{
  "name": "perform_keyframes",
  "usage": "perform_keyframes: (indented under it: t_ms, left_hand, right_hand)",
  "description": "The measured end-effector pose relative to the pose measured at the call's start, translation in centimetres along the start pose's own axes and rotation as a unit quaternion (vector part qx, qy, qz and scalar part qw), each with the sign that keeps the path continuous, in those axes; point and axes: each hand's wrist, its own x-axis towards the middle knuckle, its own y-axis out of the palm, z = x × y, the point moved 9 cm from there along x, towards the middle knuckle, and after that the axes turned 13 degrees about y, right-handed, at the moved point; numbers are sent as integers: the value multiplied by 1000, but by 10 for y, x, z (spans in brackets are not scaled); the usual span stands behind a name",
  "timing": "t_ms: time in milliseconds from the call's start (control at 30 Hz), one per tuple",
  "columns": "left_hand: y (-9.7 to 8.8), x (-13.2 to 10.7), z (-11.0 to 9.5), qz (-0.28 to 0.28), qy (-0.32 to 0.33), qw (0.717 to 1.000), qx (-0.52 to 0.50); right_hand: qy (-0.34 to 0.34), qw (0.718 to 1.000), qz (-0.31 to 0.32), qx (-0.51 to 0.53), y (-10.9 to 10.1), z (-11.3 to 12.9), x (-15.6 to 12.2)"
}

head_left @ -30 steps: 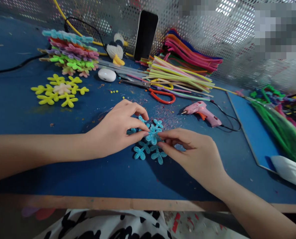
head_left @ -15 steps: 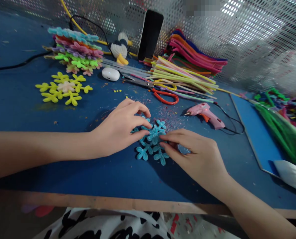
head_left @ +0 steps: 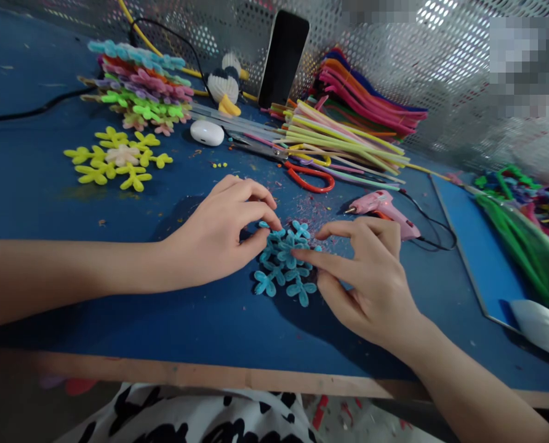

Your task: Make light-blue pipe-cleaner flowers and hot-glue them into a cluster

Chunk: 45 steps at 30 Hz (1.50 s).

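The right hand [head_left: 373, 280] touched a blue snowflake [head_left: 284, 247] near its middle with one of its fingers [head_left: 325, 262]; the left hand [head_left: 223, 231] curled at the left edge

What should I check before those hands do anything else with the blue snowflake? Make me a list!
1. Blue pipe-cleaner snowflake lying on the blue table: ok.
2. Right hand has a fingertip at the snowflake's middle flower: ok.
3. Left hand has a firm grip on the snowflake: cannot tell; its fingertips are at the far left edge.
4. Pink glue gun apart from the snowflake: ok. Hot or cool: cannot tell.
5. Red-and-yellow-handled scissors lying beyond the hands: ok.
6. Middle flower stuck fast: cannot tell.
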Motion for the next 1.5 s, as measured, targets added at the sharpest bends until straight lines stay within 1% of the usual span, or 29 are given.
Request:
perform_keyframes:
  t_ms: [167,367,533,767,1100,1333,1500]
  left_hand:
    - [1,0,0,5,-6,1000,-8]
    - [4,-1,3,12,-10,1000,-14]
    - [9,-1,2,29,4,999,-20]
    - [13,-2,3,41,5,999,-22]
    - [13,-1,2,44,6,999,-25]
    - [12,-1,2,41,4,999,-23]
    - [12,0,1,41,9,999,-27]
  right_hand:
    - [-20,999,-3,-36,3,3,-3]
    - [-48,996,-25,-66,2,7,-6]
    - [-50,996,-17,-71,4,7,-5]
    - [-49,994,-14,-96,7,10,-6]
    - [-47,995,-9,-82,8,13,-4]
    - [-30,997,2,-66,11,6,-1]
    - [-33,998,2,-55,10,2,0]
